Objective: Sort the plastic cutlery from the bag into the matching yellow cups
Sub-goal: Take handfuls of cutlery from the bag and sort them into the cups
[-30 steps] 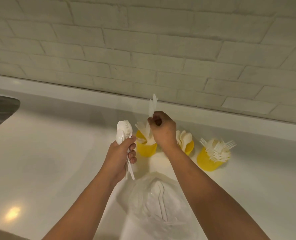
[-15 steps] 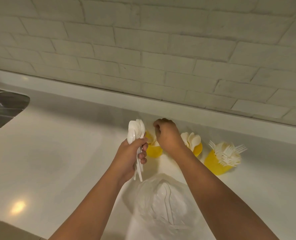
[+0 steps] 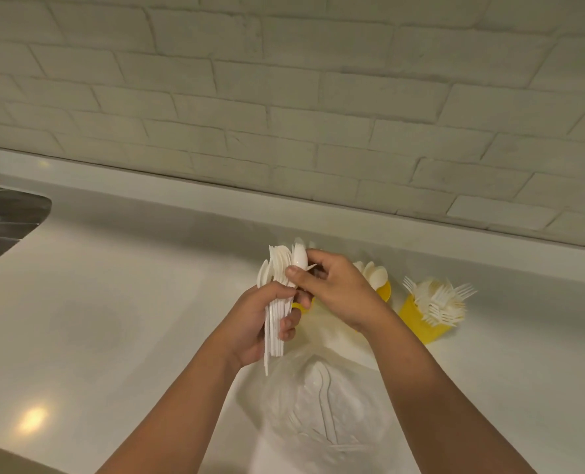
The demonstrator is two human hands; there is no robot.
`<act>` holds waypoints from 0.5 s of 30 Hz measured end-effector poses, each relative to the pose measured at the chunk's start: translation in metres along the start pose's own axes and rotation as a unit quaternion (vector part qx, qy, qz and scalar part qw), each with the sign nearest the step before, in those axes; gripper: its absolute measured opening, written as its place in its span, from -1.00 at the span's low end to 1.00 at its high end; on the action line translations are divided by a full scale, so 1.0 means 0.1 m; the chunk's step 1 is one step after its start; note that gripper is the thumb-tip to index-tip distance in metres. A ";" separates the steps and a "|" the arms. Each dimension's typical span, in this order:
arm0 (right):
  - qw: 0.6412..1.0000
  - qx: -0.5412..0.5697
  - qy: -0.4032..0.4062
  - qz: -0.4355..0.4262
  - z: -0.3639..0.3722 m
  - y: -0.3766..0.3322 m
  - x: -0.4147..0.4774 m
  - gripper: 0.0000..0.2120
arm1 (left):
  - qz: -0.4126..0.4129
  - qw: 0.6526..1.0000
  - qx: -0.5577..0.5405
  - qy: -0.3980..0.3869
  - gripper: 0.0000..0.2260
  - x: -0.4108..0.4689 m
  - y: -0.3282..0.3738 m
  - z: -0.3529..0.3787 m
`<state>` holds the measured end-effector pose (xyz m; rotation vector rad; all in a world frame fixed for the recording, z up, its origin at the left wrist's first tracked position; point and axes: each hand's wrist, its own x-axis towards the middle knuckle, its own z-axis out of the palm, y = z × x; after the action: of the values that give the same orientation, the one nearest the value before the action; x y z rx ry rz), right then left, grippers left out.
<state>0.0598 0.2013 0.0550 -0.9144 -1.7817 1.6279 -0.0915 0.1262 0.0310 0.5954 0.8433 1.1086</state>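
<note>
My left hand (image 3: 263, 323) grips a bundle of white plastic spoons (image 3: 277, 295), bowls up, above the counter. My right hand (image 3: 335, 289) pinches one spoon (image 3: 299, 256) at the top of that bundle. Three yellow cups stand behind my hands. The left cup (image 3: 301, 306) is mostly hidden by my hands. The middle cup (image 3: 384, 291) holds spoons. The right cup (image 3: 417, 319) is full of white forks (image 3: 438, 299). A clear plastic bag (image 3: 321, 398) with cutlery inside lies on the counter below my hands.
The white counter (image 3: 113, 319) runs to a raised back ledge under a pale brick wall (image 3: 284, 97). A steel sink (image 3: 3, 220) sits at the far left edge. My forearms cross the lower part of the view.
My right hand left the left cup, where it put down a knife, and came back to the bundle in my left hand. It now pinches a spoon there.
</note>
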 end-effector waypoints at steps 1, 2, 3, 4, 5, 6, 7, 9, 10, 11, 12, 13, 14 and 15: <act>1.000 0.017 0.009 -0.008 -0.03 0.03 -0.02 -0.80 | 0.000 1.000 -0.002 0.003 -0.80 0.00 -0.01 0.01; 0.999 0.045 0.015 -0.015 -0.05 0.05 -0.04 -0.79 | -0.001 1.000 -0.007 0.005 -0.75 0.00 -0.01 0.02; 0.997 0.076 0.019 -0.019 -0.08 0.08 -0.06 -0.77 | -0.004 1.000 -0.010 0.003 -0.70 -0.01 -0.01 0.04; 0.994 0.101 0.026 -0.020 -0.10 0.09 -0.08 -0.75 | -0.008 1.000 -0.008 -0.001 -0.66 -0.01 -0.01 0.04; 0.993 0.115 0.036 -0.019 -0.12 0.10 -0.09 -0.72 | -0.013 1.000 -0.002 -0.006 -0.64 -0.01 -0.01 0.05; 0.992 0.119 0.047 -0.015 -0.14 0.12 -0.11 -0.66 | -0.017 1.000 0.004 -0.011 -0.62 -0.01 -0.02 0.05; 0.992 0.116 0.056 -0.012 -0.15 0.13 -0.12 -0.59 | -0.019 1.000 0.007 -0.016 -0.60 -0.01 -0.03 0.05; 0.993 0.095 0.063 -0.010 -0.16 0.13 -0.16 -0.53 | -0.019 0.999 0.004 -0.030 -0.56 0.00 -0.04 0.04; 0.995 0.086 0.059 -0.009 -0.16 0.13 -0.17 -0.55 | -0.019 0.999 0.003 -0.036 -0.55 0.01 -0.05 0.04; 0.995 0.080 0.054 -0.008 -0.16 0.13 -0.18 -0.59 | -0.020 0.999 0.003 -0.038 -0.53 0.01 -0.06 0.04; 0.996 0.075 0.051 -0.007 -0.16 0.12 -0.19 -0.61 | -0.021 0.999 0.006 -0.036 -0.51 0.02 -0.06 0.04; 0.996 0.070 0.048 -0.007 -0.15 0.09 -0.20 -0.62 | -0.021 0.999 0.010 -0.033 -0.50 0.02 -0.06 0.05; 0.997 0.061 0.050 -0.006 -0.15 0.08 -0.21 -0.63 | -0.020 0.999 0.016 -0.033 -0.51 0.03 -0.07 0.06; 0.997 0.049 0.054 -0.004 -0.15 0.07 -0.21 -0.64 | -0.017 0.999 0.020 -0.035 -0.54 0.03 -0.07 0.07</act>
<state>0.0857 0.1940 0.0504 -0.9303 -1.6166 1.6149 -0.0813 0.1264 0.0290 0.6469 0.8149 1.0359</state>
